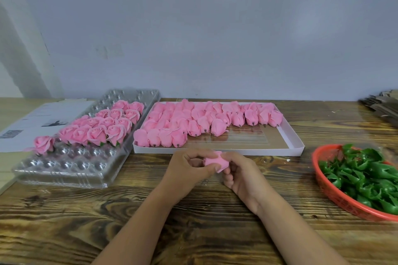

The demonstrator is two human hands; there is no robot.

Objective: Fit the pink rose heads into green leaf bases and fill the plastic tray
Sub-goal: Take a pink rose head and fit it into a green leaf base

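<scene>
Both my hands hold one pink rose head (pixel 216 161) just above the wooden table, in front of the white box. My left hand (pixel 189 170) pinches it from the left with thumb and fingers. My right hand (pixel 241 175) curls round its right side. No green base shows on this rose; my fingers hide its underside. The clear plastic tray (pixel 64 170) lies at the left with several finished roses (pixel 101 127) in its far cells. The white box (pixel 293 140) holds several bare rose heads (pixel 193 120). Green leaf bases (pixel 366 178) fill a red basket (pixel 336 196) at the right.
Printed paper sheets (pixel 36 122) lie at the far left beside the tray. A stack of brown cardboard pieces (pixel 383 103) sits at the far right corner. A grey wall closes the back of the table.
</scene>
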